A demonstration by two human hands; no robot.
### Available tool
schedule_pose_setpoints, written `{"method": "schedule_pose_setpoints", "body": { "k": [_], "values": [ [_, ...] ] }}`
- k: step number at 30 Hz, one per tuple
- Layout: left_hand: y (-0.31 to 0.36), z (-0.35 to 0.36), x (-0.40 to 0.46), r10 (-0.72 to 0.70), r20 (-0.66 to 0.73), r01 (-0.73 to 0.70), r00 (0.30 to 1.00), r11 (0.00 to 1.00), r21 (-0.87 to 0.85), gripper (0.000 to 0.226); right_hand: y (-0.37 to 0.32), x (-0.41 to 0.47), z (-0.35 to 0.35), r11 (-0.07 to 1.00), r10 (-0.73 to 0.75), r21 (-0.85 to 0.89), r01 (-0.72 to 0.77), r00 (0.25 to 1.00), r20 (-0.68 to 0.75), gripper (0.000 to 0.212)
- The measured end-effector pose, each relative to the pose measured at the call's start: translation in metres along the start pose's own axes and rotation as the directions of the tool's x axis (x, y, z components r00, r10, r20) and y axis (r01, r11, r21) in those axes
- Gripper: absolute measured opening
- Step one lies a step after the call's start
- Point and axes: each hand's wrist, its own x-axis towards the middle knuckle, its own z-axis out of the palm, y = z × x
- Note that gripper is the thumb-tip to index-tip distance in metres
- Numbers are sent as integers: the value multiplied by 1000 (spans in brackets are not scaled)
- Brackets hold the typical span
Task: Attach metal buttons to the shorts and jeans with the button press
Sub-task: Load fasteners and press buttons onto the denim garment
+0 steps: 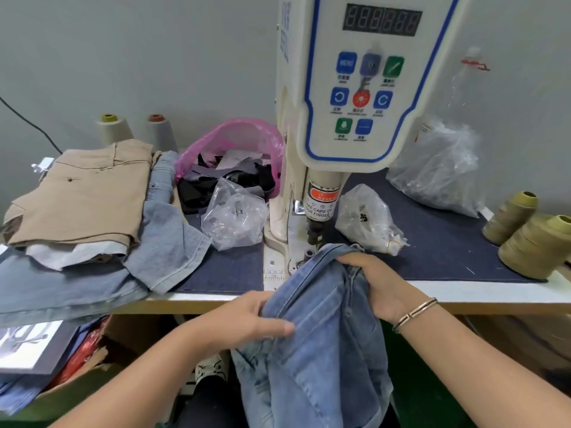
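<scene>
1. Both hands hold blue jeans point(321, 319) at the table point(494, 291) edge: left hand point(247, 319) pinching a fold, right hand point(380, 282) gripping the waistband.
2. The button press point(346, 97) stands just behind.
3. Tan shorts point(83, 193) lie stacked far left.

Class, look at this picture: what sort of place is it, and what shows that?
Probably a garment workshop: a white button press machine on a worktable, folded tan shorts stacked on denim, and olive thread cones.

A plain grey wall point(123, 57) stands behind a white table point(494, 293) partly covered by dark blue cloth point(432, 242).
</scene>
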Motion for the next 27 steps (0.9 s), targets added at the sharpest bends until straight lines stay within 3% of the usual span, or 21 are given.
{"method": "schedule_pose_setpoints", "body": {
  "k": [2, 6, 11, 14, 18, 21, 24, 27],
  "values": [
    [6, -12, -2, 47, -23, -50, 999, 986, -159, 31, -8, 6, -2, 999, -47, 17, 47, 999, -5, 23],
    [24, -49, 17, 16, -175, -63, 984, 962, -265, 28, -24, 22, -2, 993, -108, -56, 108, 994, 9, 14],
    [32, -64, 32, -58, -145, 38, 988, 990, -137, 22, -26, 34, -3, 996, -37, -85, 36, 999, -9, 15],
    [27, -55, 31, -115, -87, 106, 990, 990, -97, 36, -15, 29, -7, 998, 33, -57, -32, 999, 19, 14],
    [18, -48, 38, -69, -290, 66, 954, 998, -22, 41, -11, 22, -14, 996, -34, 84, 24, 993, 116, 24],
    [22, -49, 50, -55, -409, 2, 911, 992, -129, 36, -22, 32, -10, 992, -128, -1, 128, 992, 13, 20],
    [27, -54, 58, -54, -397, -34, 916, 977, -210, 30, -26, 49, -11, 992, -123, -39, 119, 986, -117, 30],
    [21, -61, 57, -43, -310, -37, 950, 969, -246, 42, -12, 50, -20, 987, -144, 63, 145, 989, -9, 26]
  ]
}}
